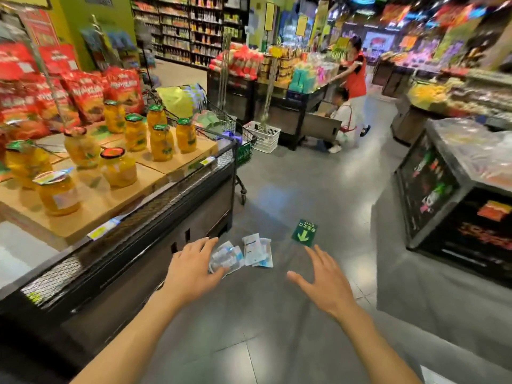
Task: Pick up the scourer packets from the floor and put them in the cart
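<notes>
While pkts (241,254) lie floored, hands (191,268) open

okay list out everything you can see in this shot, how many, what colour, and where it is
scourer packets: a small pile, exact count unclear, white and pale blue, on the grey floor between the hands
floor sticker: one, green with an arrow, on the floor beyond the packets
cart: one, dark wire with green trim, past the end of the display stand, already holding goods
display stand: one, black, at left
fruit jars: about ten, yellow contents, on cardboard on the stand
snack bags: many, red, behind the jars
basket: one, white, on the floor beyond the cart
people: two, far down the aisle, one in red
left hand: open, fingers over the packets
right hand: open, spread above the floor
</notes>
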Demonstrator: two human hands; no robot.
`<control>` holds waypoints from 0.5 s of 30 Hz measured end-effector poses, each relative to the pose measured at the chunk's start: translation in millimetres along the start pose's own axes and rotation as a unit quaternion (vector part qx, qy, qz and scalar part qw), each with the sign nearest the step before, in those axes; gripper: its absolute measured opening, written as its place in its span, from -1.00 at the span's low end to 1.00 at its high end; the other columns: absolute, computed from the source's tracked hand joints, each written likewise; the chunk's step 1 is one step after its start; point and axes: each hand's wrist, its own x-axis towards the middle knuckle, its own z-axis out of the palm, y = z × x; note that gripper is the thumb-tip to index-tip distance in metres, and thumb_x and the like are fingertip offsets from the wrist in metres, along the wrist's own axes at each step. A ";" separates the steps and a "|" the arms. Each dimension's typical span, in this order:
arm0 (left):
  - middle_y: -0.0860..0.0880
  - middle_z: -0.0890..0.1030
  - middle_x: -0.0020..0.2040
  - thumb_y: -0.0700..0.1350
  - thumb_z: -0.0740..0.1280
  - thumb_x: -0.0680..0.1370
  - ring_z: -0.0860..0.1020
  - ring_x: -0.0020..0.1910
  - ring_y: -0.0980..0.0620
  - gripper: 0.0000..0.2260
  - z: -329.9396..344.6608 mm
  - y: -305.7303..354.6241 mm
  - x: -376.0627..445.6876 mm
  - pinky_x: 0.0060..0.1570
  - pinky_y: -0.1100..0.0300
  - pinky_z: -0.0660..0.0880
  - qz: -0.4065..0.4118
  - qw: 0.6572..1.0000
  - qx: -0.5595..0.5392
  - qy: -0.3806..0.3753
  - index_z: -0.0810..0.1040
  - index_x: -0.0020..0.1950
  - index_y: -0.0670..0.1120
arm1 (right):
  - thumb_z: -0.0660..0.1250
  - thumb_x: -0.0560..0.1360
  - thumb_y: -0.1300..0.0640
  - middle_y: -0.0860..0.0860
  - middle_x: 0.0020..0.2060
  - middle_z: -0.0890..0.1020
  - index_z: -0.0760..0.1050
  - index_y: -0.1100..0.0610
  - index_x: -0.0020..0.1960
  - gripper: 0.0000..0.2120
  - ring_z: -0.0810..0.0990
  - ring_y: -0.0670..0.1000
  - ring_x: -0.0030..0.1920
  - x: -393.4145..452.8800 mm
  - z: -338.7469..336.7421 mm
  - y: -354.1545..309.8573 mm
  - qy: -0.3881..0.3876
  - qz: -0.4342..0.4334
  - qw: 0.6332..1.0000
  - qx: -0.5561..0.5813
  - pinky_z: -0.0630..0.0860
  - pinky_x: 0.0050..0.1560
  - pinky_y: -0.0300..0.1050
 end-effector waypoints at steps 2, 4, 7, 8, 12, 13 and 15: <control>0.02 0.41 0.53 0.47 -0.01 0.39 0.43 0.46 -0.09 -0.13 7.5 -8.0 43.2 0.31 -0.03 0.45 -0.006 1.000 -0.018 -0.006 0.30 0.59 0.04 | -0.16 0.24 -0.71 0.00 0.68 0.04 0.02 -0.05 0.68 0.18 0.04 0.04 0.67 41.7 -1.3 -3.7 -0.018 -0.003 1.000 -0.001 0.03 0.64 0.03; 0.03 0.41 0.52 0.47 0.00 0.40 0.43 0.45 -0.08 -0.14 10.6 -15.5 85.2 0.32 -0.03 0.45 -0.012 0.999 -0.032 -0.012 0.30 0.59 0.04 | 0.06 0.45 -0.56 0.00 0.68 0.04 0.02 -0.04 0.68 -0.03 0.03 0.02 0.67 82.1 -2.1 -7.4 -0.032 -0.004 0.999 -0.005 0.02 0.63 0.01; 0.03 0.38 0.54 0.40 0.19 0.53 0.41 0.47 -0.06 -0.27 15.9 -25.0 143.7 0.35 -0.04 0.45 -0.016 0.999 -0.038 -0.030 0.25 0.60 0.06 | 0.21 0.56 -0.39 -0.01 0.68 0.07 0.04 -0.03 0.68 -0.17 0.04 0.02 0.66 147.6 0.0 -8.9 -0.028 -0.013 1.000 -0.005 0.03 0.62 0.01; 0.03 0.38 0.54 0.37 0.22 0.55 0.40 0.48 -0.06 -0.29 18.3 -28.2 161.9 0.36 -0.04 0.45 -0.013 0.999 -0.038 -0.033 0.24 0.61 0.05 | 0.22 0.56 -0.38 -0.01 0.68 0.08 0.04 -0.03 0.68 -0.17 0.05 0.01 0.66 169.4 1.8 -9.6 -0.034 -0.014 0.999 -0.005 0.03 0.62 0.00; 0.02 0.36 0.56 0.36 0.23 0.56 0.40 0.48 -0.05 -0.29 36.1 -42.3 239.5 0.38 -0.02 0.45 -0.030 0.997 -0.044 -0.055 0.22 0.62 0.05 | 0.24 0.56 -0.37 -0.02 0.67 0.09 0.05 -0.03 0.67 -0.17 0.06 0.00 0.66 260.8 15.0 -8.8 -0.055 -0.009 0.998 0.014 0.06 0.61 -0.02; 0.02 0.35 0.57 0.36 0.23 0.56 0.40 0.48 -0.05 -0.28 42.6 -45.2 260.8 0.38 -0.01 0.45 -0.037 0.996 -0.046 -0.063 0.21 0.63 0.05 | 0.24 0.56 -0.37 -0.02 0.67 0.09 0.05 -0.03 0.67 -0.17 0.06 0.00 0.66 285.3 19.9 -6.9 -0.064 -0.006 0.998 0.016 0.06 0.61 -0.02; 0.02 0.35 0.56 0.36 0.24 0.55 0.40 0.47 -0.05 -0.28 59.5 -51.2 306.2 0.37 -0.03 0.44 -0.048 0.994 -0.057 -0.073 0.20 0.62 0.06 | 0.24 0.57 -0.36 -0.02 0.68 0.08 0.04 -0.04 0.67 -0.18 0.05 0.00 0.66 336.9 34.2 -2.6 -0.081 -0.004 0.996 0.025 0.05 0.60 -0.01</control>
